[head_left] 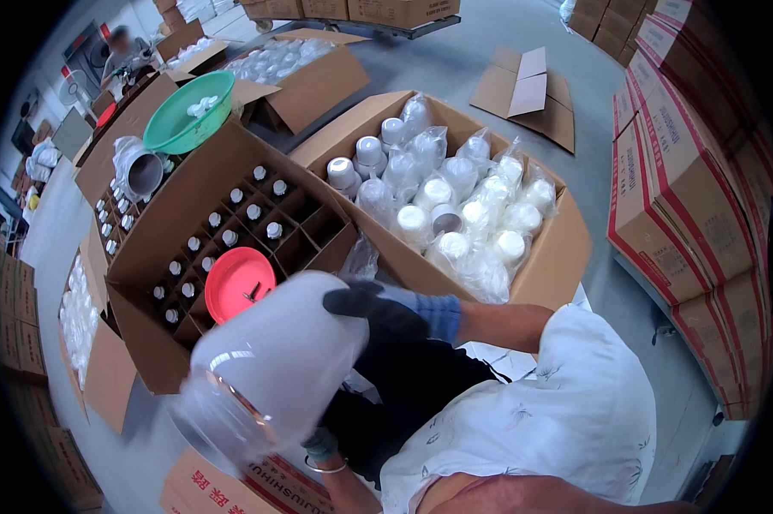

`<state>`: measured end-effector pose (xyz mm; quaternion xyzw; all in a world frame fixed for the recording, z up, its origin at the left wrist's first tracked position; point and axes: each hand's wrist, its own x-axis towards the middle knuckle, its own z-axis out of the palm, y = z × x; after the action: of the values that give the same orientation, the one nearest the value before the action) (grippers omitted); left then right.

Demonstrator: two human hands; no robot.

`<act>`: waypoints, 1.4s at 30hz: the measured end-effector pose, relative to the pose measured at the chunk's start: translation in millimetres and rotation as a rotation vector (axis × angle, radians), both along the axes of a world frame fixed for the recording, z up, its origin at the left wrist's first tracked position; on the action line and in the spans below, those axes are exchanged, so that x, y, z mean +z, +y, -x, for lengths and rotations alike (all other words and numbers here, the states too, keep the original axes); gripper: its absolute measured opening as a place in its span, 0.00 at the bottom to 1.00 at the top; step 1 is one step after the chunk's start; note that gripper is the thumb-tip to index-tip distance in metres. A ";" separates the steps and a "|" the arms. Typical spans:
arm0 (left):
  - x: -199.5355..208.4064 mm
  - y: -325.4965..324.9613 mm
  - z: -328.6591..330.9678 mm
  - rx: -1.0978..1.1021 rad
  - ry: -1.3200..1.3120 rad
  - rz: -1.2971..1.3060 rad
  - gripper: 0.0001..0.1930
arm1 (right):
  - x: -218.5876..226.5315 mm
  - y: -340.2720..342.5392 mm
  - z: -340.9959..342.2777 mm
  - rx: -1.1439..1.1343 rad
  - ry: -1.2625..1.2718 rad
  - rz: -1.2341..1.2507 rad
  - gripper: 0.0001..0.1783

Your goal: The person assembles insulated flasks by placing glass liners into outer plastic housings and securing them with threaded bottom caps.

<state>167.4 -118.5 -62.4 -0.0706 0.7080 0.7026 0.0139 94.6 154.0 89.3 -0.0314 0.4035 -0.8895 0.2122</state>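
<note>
A large frosted white vessel (271,360), with a coppery band and a clear, motion-blurred lower end, is tilted in front of me. My right hand (373,310), in a black glove with a blue cuff, is closed on its upper end. Behind its lower side my left hand (320,443) shows only a gloved cuff and a bracelet at the wrist; its fingers are hidden. Just beyond the vessel, a red bowl (240,284) holding a small dark tool (253,293) rests on a divided carton (146,321) of white-capped bottles (253,212).
To the right of the bottles, an open carton (575,240) is full of plastic-bagged white containers (459,176). A green basin (189,111) with white pieces sits at the far left. Stacked cartons (669,197) rise on the right. A flattened carton (528,94) lies on the floor.
</note>
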 end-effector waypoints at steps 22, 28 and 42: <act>50.8 -2.2 24.5 0.020 0.411 -0.183 0.24 | -62.7 -17.0 43.0 0.200 0.965 -0.650 0.18; 59.5 6.2 39.3 -0.049 0.202 -0.219 0.26 | -75.3 27.0 76.8 0.070 0.919 -0.859 0.16; 111.0 2.3 78.6 -0.372 0.530 0.458 0.30 | -19.6 -53.1 79.7 -0.020 1.481 -0.694 0.22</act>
<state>88.8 -116.2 48.5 0.2413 0.8261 0.5060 -0.0586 14.8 100.9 69.7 -0.5396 0.6919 -0.4645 -0.1198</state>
